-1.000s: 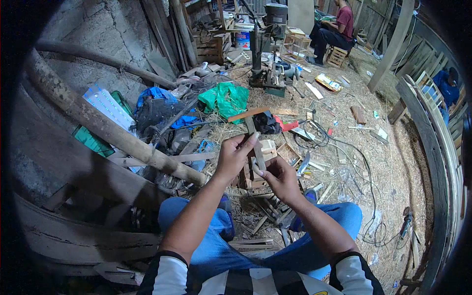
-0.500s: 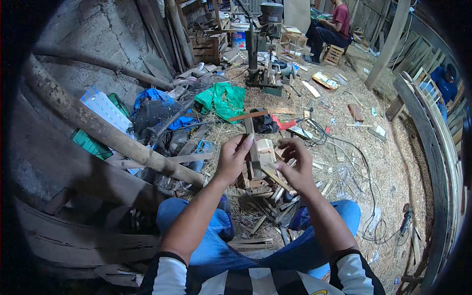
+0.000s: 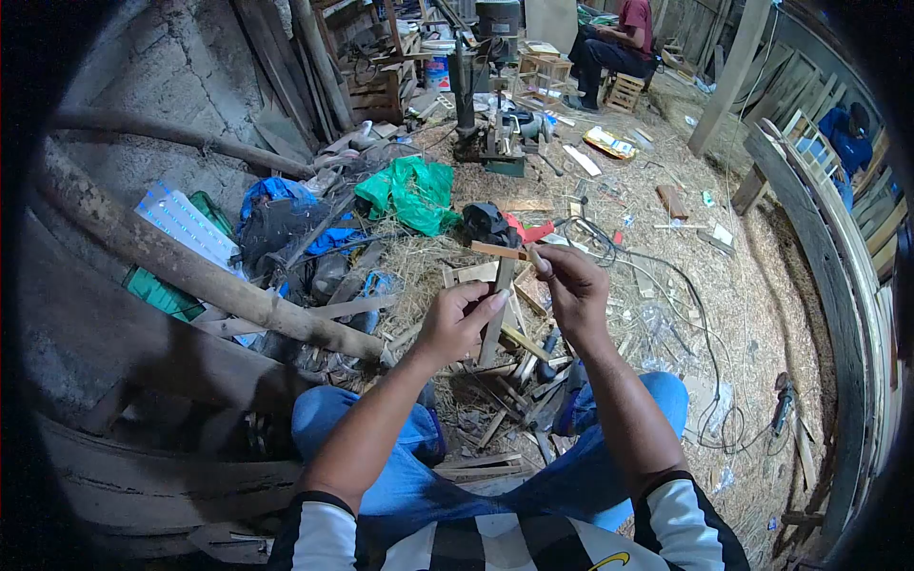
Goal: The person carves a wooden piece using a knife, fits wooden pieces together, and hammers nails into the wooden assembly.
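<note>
In the middle of the head view, my left hand (image 3: 461, 322) is closed around the upright strip of a T-shaped wooden piece (image 3: 497, 319). A thin reddish-brown crosspiece (image 3: 497, 250) lies across its top. My right hand (image 3: 577, 288) pinches the right end of that crosspiece between thumb and fingers. Below and behind the hands, a light wooden strip (image 3: 524, 343) slants over other wood pieces, partly hidden by the T-shaped piece.
Wood scraps lie between my feet. A green plastic bag (image 3: 409, 195) is ahead, a bamboo pole (image 3: 209, 266) crosses at left, and a cable (image 3: 705, 324) loops at right. A long plank (image 3: 809, 247) borders the right. Two other people (image 3: 619, 48) sit farther back.
My right hand has moved up from the lower part of the wooden piece to the crosspiece's right end. The view has shifted slightly to the right.
</note>
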Demonstrator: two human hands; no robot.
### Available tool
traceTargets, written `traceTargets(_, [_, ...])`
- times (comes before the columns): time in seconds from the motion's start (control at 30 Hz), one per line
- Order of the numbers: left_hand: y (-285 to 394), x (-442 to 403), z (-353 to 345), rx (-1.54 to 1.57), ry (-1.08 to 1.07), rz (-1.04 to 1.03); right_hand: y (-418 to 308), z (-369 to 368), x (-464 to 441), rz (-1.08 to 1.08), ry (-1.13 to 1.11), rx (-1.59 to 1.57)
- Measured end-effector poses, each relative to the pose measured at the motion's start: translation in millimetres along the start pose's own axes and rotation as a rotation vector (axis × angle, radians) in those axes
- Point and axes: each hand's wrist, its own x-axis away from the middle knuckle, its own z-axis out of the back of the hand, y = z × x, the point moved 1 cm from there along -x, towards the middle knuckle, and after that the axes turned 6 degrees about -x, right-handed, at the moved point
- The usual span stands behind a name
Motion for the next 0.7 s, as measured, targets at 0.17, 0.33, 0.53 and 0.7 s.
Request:
traceTargets(0.17, [-6.1, 2.5, 0.5, -0.077, -0.055, 0.001, -5.8, -1.3, 2.7, 0.005, 0.011, 0.027])
traceTargets(0.33, [1.0, 1.1, -3.2, 0.022, 0.036, -0.041, 1.0, -3.0, 2.7, 0.013, 0.036, 0.018])
traceTargets(0.53, [-4.0, -12.8, 31.0, 0.195, 0.145, 0.102, 35.1, -7.9, 3.1, -0.166, 0.069, 0.032])
traceTargets(0.7, [6.8, -12.6, 63.9, 0.328, 0.215, 0.195, 129.0, -21.0, 21.0, -0.414, -0.254, 0.501])
